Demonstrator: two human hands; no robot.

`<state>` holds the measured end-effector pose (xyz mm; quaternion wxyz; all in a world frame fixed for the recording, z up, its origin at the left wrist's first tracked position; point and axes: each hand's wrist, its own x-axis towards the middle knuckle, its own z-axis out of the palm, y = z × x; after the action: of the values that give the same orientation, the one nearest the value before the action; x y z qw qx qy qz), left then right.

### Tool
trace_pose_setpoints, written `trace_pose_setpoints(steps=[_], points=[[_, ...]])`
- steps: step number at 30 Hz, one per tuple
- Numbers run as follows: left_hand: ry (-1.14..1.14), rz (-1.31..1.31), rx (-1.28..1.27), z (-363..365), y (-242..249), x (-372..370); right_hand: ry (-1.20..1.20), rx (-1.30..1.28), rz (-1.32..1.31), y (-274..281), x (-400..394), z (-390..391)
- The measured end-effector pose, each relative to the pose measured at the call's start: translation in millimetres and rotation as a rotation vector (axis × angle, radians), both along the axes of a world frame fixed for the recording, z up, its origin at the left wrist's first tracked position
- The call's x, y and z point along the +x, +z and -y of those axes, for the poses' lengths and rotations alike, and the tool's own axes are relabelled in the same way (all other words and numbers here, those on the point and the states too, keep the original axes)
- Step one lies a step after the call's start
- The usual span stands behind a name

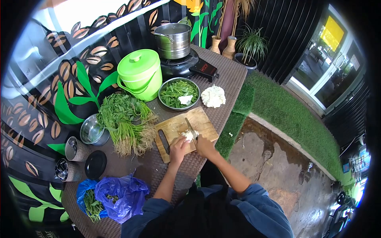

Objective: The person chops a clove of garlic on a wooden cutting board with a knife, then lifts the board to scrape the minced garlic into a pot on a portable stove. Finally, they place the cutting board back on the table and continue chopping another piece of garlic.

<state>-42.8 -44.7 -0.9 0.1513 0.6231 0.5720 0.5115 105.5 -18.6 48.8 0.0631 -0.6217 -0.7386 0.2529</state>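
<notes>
A wooden cutting board lies tilted near the table's right edge. My right hand is closed round the handle of a knife, its blade pointing away from me over the board. Against the blade lies a small heap of finely chopped white vegetable, possibly cauliflower. My left hand holds the white vegetable at its left side with curled fingertips. Just beyond the board are a pale white head, which looks like cauliflower, and a metal bowl of green leaves with a white piece on top.
Leafy greens with roots lie left of the board. Behind stand a green lidded bucket and a metal pot on a stove. Left are a steel bowl, two cups, a black lid and blue plastic bags.
</notes>
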Motion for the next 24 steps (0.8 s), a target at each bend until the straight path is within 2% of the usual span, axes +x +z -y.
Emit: trace_pose_setpoints(steps=[1,4,8,15,18,21,24], points=[[-0.003,-0.093,0.04,-1,3,0,-0.021,0.03,0.013,-7,-4,8],[0.038,-0.119,0.049,-1,9,1,-0.098,-0.026,0.001,-22,-14,10],[0.071,-0.13,0.037,-1,12,1,-0.008,0.091,-0.012,-13,-7,-3],[0.106,-0.142,0.034,-3,9,1,-0.093,0.074,-0.001,-27,-18,6],[0.104,-0.133,0.044,-1,7,1,-0.012,0.126,0.003,-31,-6,-13],[0.084,-0.12,0.065,-3,6,-1,0.004,0.034,0.011,2,-7,-4],[0.071,-0.139,0.069,-3,10,0,-0.047,-0.018,0.025,-5,-21,17]])
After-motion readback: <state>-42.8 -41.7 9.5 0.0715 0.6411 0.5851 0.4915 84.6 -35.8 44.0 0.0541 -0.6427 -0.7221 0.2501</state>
